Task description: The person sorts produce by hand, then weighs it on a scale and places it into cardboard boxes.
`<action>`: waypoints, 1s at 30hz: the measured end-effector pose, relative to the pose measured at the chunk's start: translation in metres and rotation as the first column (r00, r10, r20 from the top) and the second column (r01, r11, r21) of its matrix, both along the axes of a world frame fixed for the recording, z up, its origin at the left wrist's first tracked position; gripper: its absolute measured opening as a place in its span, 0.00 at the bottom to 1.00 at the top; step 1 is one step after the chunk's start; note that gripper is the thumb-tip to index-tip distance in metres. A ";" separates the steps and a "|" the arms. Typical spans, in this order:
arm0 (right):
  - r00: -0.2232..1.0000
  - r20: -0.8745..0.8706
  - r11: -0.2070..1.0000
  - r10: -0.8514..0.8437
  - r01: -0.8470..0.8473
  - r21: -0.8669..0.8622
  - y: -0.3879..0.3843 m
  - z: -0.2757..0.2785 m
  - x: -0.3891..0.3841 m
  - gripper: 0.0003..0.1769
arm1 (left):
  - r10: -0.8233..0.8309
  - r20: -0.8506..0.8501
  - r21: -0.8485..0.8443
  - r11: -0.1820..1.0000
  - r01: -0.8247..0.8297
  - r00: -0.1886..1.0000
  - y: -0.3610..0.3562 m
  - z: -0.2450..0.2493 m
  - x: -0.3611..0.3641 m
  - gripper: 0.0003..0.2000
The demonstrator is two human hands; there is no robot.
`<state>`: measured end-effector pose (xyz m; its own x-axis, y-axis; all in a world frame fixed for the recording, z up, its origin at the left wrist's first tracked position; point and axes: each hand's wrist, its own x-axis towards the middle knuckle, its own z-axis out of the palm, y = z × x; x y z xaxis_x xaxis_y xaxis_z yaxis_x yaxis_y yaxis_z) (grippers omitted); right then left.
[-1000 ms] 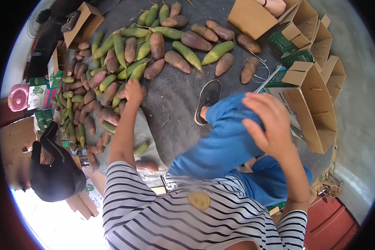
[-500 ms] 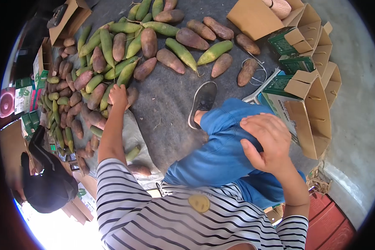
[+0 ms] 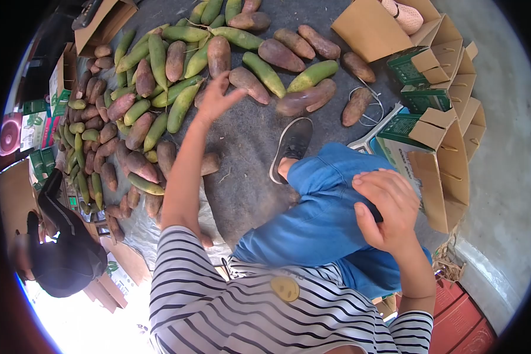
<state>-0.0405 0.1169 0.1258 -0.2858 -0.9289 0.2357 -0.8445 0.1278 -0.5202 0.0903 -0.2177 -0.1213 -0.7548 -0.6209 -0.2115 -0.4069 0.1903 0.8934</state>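
My left hand (image 3: 218, 101) is stretched forward over the dark ground sheet, fingers spread and holding nothing. Just beyond its fingertips lies a reddish-brown, soil-stained radish (image 3: 246, 86). To the right of that, another reddish-brown radish (image 3: 294, 105), smeared by motion, is beside a similar radish (image 3: 323, 94). A long green radish (image 3: 183, 107) lies to the left of my hand, at the edge of the big pile. My right hand (image 3: 389, 203) rests at my blue-trousered knee (image 3: 336, 168), fingers extended and thumb apart, with no object visible in it.
Open cardboard boxes (image 3: 445, 177) stand in a row along the right. White string (image 3: 376, 106) loops round a radish near them. A person in dark clothing (image 3: 71, 259) is at the lower left. Red crates (image 3: 460, 312) sit behind me at the lower right.
My left hand has moved forward and right from the pile and its fingers have spread. A blurred reddish-brown radish now appears beside the one near my shoe.
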 end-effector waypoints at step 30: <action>1.000 0.024 1.000 -0.005 0.006 -0.009 -0.002 0.002 0.000 0.15 | -0.182 0.414 -0.467 0.798 0.380 0.892 0.038 -0.061 0.055 0.32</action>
<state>-0.0401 0.1154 0.1278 -0.2967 -0.9250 0.2374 -0.8309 0.1275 -0.5416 0.1454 -0.1802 -0.1818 -0.8573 -0.4795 -0.1875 -0.5097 0.7390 0.4405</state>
